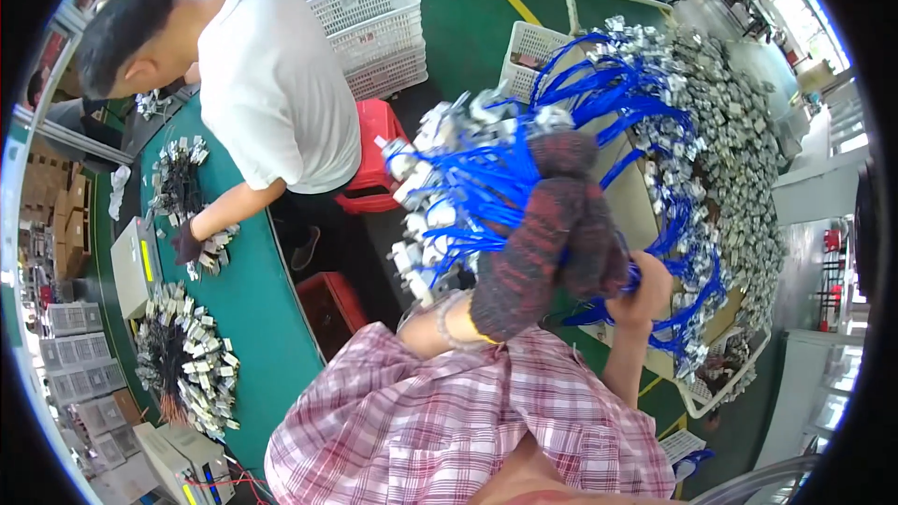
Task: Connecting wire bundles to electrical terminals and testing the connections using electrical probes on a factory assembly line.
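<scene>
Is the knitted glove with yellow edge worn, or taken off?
Worn: the left hand is inside the knitted glove, its yellow cuff around the forearm; the right hand is bare.

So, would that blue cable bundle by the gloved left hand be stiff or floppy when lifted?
The blue cable bundle is probably floppy: its thin strands fan out and curve beside the gloved left hand. It may feel end-heavy, since many white connectors crowd its visible end. Those connectors could also snag, as they jut unevenly.
</scene>
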Motion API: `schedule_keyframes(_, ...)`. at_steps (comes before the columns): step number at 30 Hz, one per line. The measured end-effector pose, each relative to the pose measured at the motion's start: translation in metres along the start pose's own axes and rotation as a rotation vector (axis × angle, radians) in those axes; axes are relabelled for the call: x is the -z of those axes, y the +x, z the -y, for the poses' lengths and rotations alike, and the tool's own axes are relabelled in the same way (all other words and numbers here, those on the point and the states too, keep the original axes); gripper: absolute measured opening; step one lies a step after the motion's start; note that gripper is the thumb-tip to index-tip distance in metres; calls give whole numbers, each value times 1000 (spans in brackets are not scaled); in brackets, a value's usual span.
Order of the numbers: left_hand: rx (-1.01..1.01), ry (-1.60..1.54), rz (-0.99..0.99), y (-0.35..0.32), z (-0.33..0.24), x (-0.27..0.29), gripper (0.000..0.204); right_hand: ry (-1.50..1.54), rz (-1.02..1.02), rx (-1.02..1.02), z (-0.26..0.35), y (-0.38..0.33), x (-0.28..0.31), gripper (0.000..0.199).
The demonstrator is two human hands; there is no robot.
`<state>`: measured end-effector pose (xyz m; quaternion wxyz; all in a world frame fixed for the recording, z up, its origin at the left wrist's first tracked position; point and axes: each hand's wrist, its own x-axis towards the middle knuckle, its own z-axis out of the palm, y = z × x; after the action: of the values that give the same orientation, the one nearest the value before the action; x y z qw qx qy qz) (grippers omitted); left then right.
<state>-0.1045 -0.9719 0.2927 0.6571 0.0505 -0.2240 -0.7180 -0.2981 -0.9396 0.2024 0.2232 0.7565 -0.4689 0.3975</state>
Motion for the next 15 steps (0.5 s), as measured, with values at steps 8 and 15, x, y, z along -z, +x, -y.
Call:
schedule_keyframes(8,105,-266,-3,154,-2,43,31,-171,157,-81,-69,98,-72,23)
schedule_keyframes(15,34,-286,27,313,9,106,38,-27,293,-151,-144,174,-181,30)
